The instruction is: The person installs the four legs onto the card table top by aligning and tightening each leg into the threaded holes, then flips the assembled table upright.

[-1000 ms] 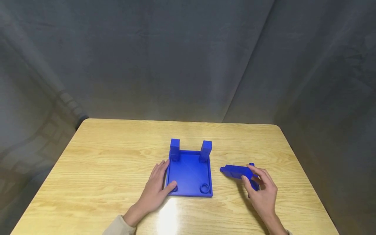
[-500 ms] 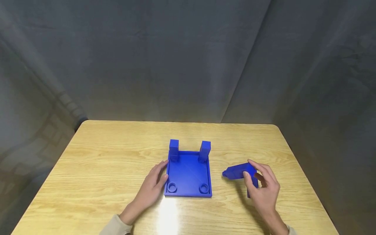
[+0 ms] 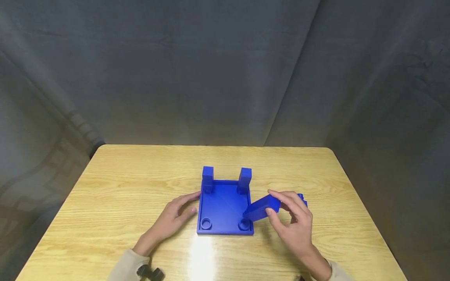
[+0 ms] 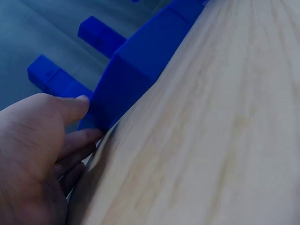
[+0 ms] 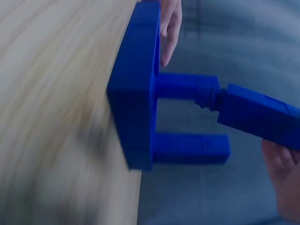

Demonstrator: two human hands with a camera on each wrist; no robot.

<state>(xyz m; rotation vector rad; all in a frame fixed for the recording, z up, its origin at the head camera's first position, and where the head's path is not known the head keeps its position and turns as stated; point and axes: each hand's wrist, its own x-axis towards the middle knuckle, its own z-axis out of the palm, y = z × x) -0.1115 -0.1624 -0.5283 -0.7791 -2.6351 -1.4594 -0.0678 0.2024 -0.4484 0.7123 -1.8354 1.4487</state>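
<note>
A square blue tray-like base (image 3: 225, 208) with a raised rim lies on the table. Two square blue posts stand at its far corners, the left post (image 3: 208, 178) and the right post (image 3: 245, 179). Round sockets show at both near corners, such as the left socket (image 3: 206, 223). My right hand (image 3: 293, 222) pinches a loose blue post (image 5: 258, 110) between thumb and fingers, tilted, its threaded end pointing down-left over the near right socket (image 3: 244, 224). At the base's left side, my left hand (image 3: 172, 218) has relaxed fingers, fingertips right at the rim.
Another blue part (image 3: 302, 199) with a knob lies on the table behind my right hand, partly hidden by it. The wooden table (image 3: 140, 175) reaches back to a grey curtain (image 3: 211, 78). A dark strap fitting (image 3: 150, 272) sits at my left sleeve.
My right hand has lifted the loose post and carried it left over the base, tilting its threaded end downward. My left thumb has come off the near left socket, and that hand has drawn back slightly.
</note>
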